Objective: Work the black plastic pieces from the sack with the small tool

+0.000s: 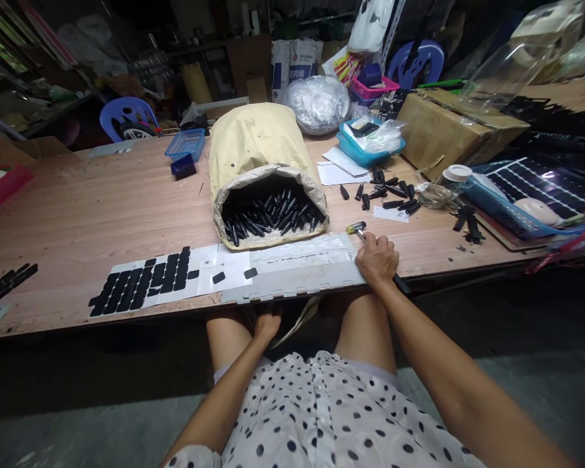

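Note:
My right hand (377, 259) is wrapped round a small mallet (356, 227) at the table's front edge. The mallet's head has a yellow face and a black face, and the dark end of its handle sticks out below my hand. My left hand (268, 323) is under the table edge above my lap, its fingers hidden by the table. In front of me a cream sack (256, 136) lies on its side, its mouth towards me, with many slim black pieces (273, 213) inside. Flat black rounded pieces (127, 286) lie in rows on white paper at the left.
A grey-white board (297, 276) runs along the front edge. Loose black parts (385, 192) lie right of the sack, near a blue basket (365, 148) and a cardboard box (453, 130). At the left stand a light-blue basket (185, 144) and a small dark-blue box (182, 167).

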The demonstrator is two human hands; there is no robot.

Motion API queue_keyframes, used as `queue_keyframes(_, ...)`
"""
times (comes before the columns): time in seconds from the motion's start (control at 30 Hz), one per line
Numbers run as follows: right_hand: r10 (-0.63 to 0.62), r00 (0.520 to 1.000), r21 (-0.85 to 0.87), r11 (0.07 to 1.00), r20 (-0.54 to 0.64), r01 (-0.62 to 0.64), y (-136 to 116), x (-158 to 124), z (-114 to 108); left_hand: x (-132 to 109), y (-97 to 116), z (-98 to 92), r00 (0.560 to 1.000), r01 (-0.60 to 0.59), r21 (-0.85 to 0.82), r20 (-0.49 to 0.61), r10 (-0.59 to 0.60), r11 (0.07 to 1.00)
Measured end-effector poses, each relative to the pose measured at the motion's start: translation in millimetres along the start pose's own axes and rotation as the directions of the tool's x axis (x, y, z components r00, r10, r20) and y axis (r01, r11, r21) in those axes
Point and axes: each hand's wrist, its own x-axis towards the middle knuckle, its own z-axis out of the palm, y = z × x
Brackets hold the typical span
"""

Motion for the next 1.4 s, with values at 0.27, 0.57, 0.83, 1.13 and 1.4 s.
queue_keyframes(0.27,0.009,1.000,0.003,1.000,-0.005,-0.009,0.4,-0.9,1.2,-38.4,24.5,-36.6,0.871,-0.484,-0.114,0.032,0.490,0.867)
queue_keyframes(0.57,0.006,1.000,0.003,1.000,0.001,-0.006,-1.0,-0.9,1.1,72.8,89.0,-173.9,0.583,-0.592,0.526,-0.244,0.775,0.611)
queue_keyframes(0.83,0.017,0.999,-0.002,1.000,0.029,-0.017,-4.8,-1.9,-3.9,121.1,99.8,-198.3,0.567,-0.567,0.719,-0.014,0.824,0.402)
queue_keyframes(1.13,0.018,0.998,0.025,0.999,0.063,-0.020,-7.2,-1.3,-8.3,100.9,85.5,-182.1,0.635,-0.548,0.551,-0.216,0.741,0.630)
queue_keyframes(1.4,0.028,0.997,0.027,0.999,0.068,-0.029,-9.3,-0.6,-9.3,47.1,123.9,-88.1,0.614,-0.766,0.172,-0.090,0.784,0.619)
